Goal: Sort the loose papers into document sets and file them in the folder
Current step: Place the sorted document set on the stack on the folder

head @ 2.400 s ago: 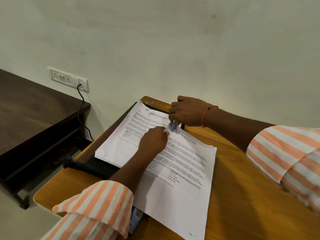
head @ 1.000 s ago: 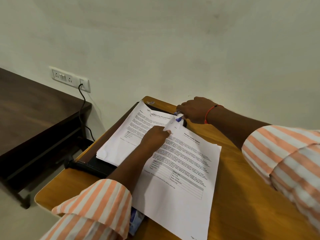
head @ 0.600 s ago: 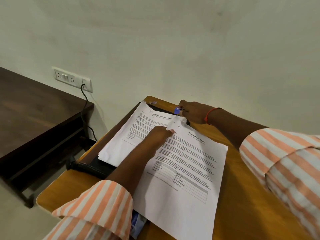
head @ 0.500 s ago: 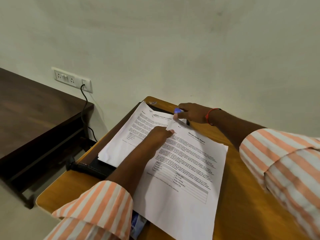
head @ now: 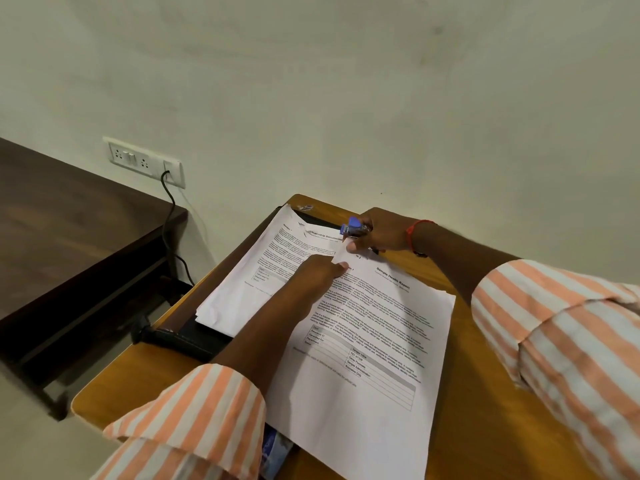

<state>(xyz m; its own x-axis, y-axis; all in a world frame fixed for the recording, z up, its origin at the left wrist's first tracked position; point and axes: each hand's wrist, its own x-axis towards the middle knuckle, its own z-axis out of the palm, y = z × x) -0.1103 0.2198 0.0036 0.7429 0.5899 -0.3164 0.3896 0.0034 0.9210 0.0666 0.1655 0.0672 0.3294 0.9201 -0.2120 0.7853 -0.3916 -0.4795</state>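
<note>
**Stapling the corner of a report set**

A person is working at a wooden surface (head: 485,427). The report (head: 374,341), a set of printed sheets, is lying in the middle of the surface. Its left edge is overlapping a second stack (head: 256,271) at the far left. That stack is resting on a black folder (head: 194,336); whether the folder is lying open cannot be told.

The left hand (head: 322,271) is curling over the report's far left corner (head: 341,252) and pinching it, so the paper is lifting slightly. The right hand (head: 384,233) is gripping a small blue stapler (head: 353,227) just beyond that corner, with its thumb touching the raised paper.

From this, the sheets appear to be getting fastened into one set before filing. To do it well, the left hand should be holding all the sheets squared at the corner while the stapler's mouth is sliding fully over them, angled across the corner and clear of the print. One firm squeeze is probably what is needed. A loose pinch risks letting the lower sheets slip out from under the staple.
</note>
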